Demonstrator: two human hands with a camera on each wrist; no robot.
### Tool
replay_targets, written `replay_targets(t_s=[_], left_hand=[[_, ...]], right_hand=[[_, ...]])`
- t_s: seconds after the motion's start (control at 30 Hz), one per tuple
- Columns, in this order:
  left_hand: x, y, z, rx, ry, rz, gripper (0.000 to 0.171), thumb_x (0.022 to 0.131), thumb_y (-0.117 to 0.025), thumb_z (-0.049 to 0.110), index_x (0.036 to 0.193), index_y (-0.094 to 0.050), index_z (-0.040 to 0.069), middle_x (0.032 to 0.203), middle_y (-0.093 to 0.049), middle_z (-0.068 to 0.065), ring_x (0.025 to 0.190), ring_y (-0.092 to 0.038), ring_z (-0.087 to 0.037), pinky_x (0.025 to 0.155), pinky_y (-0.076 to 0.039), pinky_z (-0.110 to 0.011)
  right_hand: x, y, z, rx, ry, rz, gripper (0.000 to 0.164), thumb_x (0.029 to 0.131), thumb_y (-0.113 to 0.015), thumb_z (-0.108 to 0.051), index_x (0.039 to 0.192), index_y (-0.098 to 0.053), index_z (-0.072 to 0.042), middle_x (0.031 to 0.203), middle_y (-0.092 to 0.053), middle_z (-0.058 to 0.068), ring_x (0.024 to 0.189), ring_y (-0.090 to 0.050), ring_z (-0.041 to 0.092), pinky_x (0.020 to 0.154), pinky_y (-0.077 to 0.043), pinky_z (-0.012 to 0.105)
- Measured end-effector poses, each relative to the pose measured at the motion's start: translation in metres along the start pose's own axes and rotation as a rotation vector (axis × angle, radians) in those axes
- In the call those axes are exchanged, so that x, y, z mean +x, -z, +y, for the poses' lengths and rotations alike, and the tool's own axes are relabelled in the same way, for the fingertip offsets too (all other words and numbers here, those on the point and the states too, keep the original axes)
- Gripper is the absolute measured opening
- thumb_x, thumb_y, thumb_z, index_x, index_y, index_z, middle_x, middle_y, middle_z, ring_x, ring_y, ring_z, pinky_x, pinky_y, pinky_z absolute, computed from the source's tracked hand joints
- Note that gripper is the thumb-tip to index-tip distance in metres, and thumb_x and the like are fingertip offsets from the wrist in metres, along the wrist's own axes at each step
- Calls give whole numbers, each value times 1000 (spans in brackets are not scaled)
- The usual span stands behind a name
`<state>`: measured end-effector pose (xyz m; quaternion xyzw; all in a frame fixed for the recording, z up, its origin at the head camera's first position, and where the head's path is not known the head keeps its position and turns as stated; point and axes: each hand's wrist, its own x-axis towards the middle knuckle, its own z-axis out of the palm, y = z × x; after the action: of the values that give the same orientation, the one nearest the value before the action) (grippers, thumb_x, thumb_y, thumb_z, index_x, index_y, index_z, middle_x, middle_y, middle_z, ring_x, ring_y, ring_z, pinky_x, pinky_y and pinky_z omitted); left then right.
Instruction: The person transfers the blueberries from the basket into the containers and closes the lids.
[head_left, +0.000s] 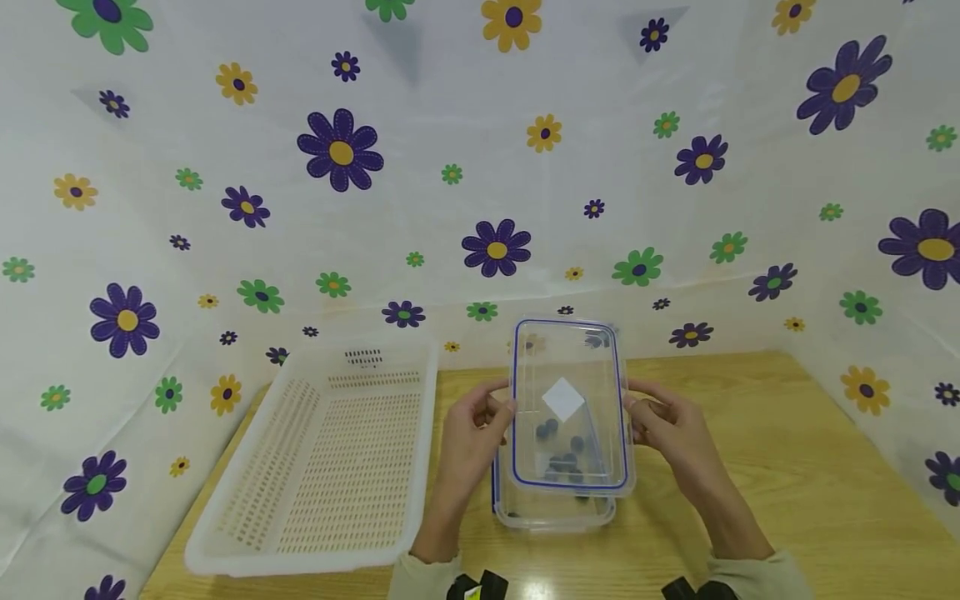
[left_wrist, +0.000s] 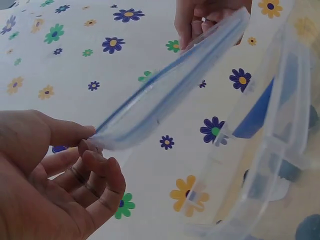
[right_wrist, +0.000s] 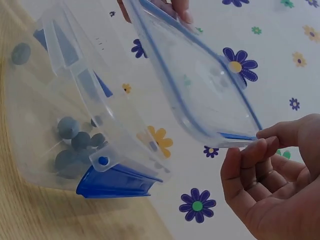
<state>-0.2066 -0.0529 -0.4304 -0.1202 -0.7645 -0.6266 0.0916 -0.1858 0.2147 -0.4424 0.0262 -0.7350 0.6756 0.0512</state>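
Note:
Between both hands is a clear plastic lid with a blue sealing strip along its rim and a white diamond-shaped label. My left hand pinches its left edge between thumb and fingers. The right hand pinches the opposite edge. Below the lid, apart from it, a clear food container stands on the table. Several round dark-blue fruits like blueberries lie inside it, seen through the wall. A blue side clip hangs open on the container in the right wrist view.
To the left of the container stands a white perforated plastic basket on the wooden table. A white cloth with flowers hangs behind the table and at both sides.

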Motion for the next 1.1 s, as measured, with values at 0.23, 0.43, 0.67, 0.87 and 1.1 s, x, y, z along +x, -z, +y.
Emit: replay_targets(t_s=[0.23,0.43,0.67,0.87,1.1], left_hand=[[-5,11,18,-8,-38,22,24,97,-71,11,120,-75,6,67,-62,-5,52,-52,-11,47,-42,-17],[-7,19,26,-33,-108,23,22,102,-66,17,119,-76,6,67,-62,-9,55,-57,-14,50,-52,-22],[-8,26,29,-139,-139,-69,23,104,-62,20,111,-78,4,78,-70,-12,72,-71,-21,57,-61,-36],[-6,29,26,-172,-68,-47,22,103,-64,14,115,-76,-1,89,-71,-15,79,-69,-18,59,-61,-36],[-6,36,14,-157,35,-124,25,103,-63,10,122,-71,-4,104,-70,-18,84,-69,-20,63,-62,-35]], right_hand=[[-5,-5,-14,-53,76,49,41,105,-61,-18,138,-57,6,68,-57,1,65,-56,10,66,-57,25],[-11,-3,-22,-60,177,9,37,107,-58,-19,134,-57,6,75,-67,8,71,-67,16,73,-60,29],[-13,1,-28,75,260,-93,33,109,-52,-16,135,-56,6,115,-73,9,103,-72,19,90,-57,29],[-15,-5,-29,114,222,-91,36,112,-44,-19,133,-56,7,134,-55,12,111,-67,15,91,-56,26],[-10,-7,-22,96,169,-99,34,109,-52,-20,126,-58,9,133,-54,12,106,-68,16,86,-59,30]])
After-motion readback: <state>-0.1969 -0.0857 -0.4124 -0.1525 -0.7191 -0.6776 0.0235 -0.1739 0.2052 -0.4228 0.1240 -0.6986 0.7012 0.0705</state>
